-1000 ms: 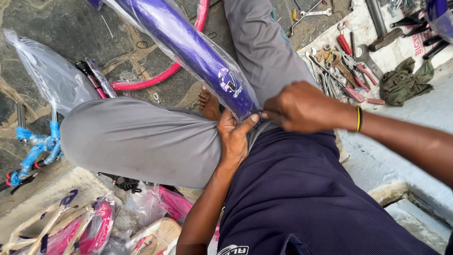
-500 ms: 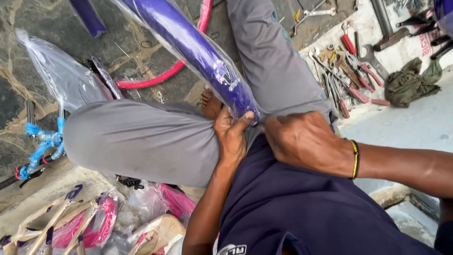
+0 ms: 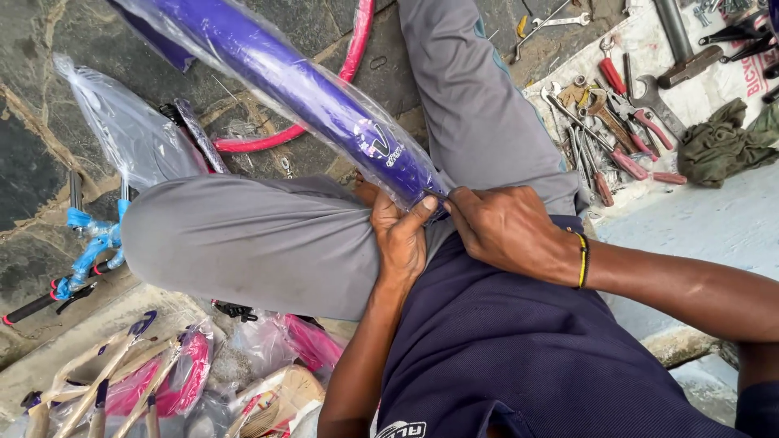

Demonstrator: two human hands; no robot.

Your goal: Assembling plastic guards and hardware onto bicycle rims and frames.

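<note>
Purple bike tube (image 3: 300,85) in clear plastic wrap rests across the lap, lower end at both hands: left hand (image 3: 399,235) and right hand (image 3: 507,231) pinch the wrap there. Pliers and wrenches (image 3: 617,138) lie on the floor, right side.

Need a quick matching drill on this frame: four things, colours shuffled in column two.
Things:
1. plastic-wrapped tube gripped by the left hand and right hand
2. rim on the floor
3. rag by the tools
4. wristband

Colours:
A. olive green
B. yellow
C. purple
D. pink-red

Pairs: 1-C, 2-D, 3-A, 4-B
</note>
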